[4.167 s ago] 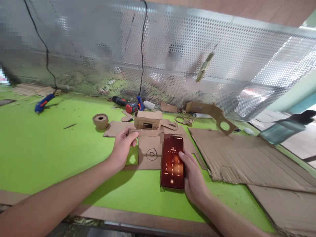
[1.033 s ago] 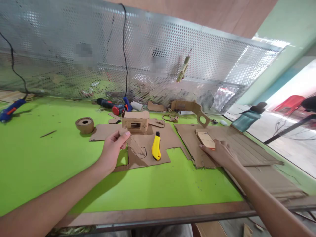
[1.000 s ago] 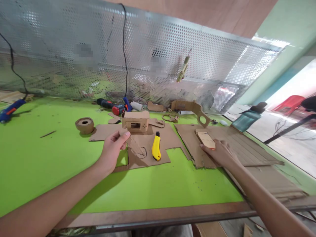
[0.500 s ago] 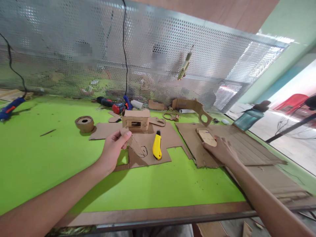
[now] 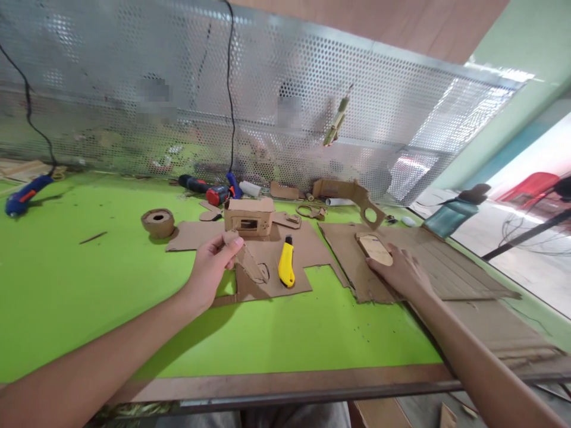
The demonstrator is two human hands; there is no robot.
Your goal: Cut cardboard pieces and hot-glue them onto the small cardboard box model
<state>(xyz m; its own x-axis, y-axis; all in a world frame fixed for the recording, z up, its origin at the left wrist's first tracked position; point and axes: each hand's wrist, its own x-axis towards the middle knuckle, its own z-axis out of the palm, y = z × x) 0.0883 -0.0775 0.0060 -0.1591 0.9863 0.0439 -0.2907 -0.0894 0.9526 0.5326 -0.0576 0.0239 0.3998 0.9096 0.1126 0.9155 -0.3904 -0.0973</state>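
My left hand (image 5: 209, 270) pinches a narrow cardboard strip (image 5: 250, 263) between thumb and fingers, tilted down to the right. The strip's lower end is over a cut cardboard sheet (image 5: 285, 282) with a curved pen outline on it. Just right of the strip, a yellow utility knife (image 5: 286, 264) lies on that sheet. Behind my left hand stands a small cardboard box (image 5: 248, 215) with a rectangular window. My right hand (image 5: 401, 270) grips the near end of a flat, phone-shaped slab (image 5: 373, 248) with a pale face, resting on a larger cardboard sheet (image 5: 450, 255).
A round cardboard piece (image 5: 158, 223) with a hole sits at left. Along the back are a red-and-black power tool (image 5: 209, 190), a holed cardboard strip (image 5: 352, 193) and white rolls (image 5: 250, 189). A blue glue gun (image 5: 29, 195) lies far left, a teal bottle (image 5: 455, 214) far right.
The view has shifted slightly, so things on the left appear a little farther right. Both hands keep their holds, with hardly any movement.
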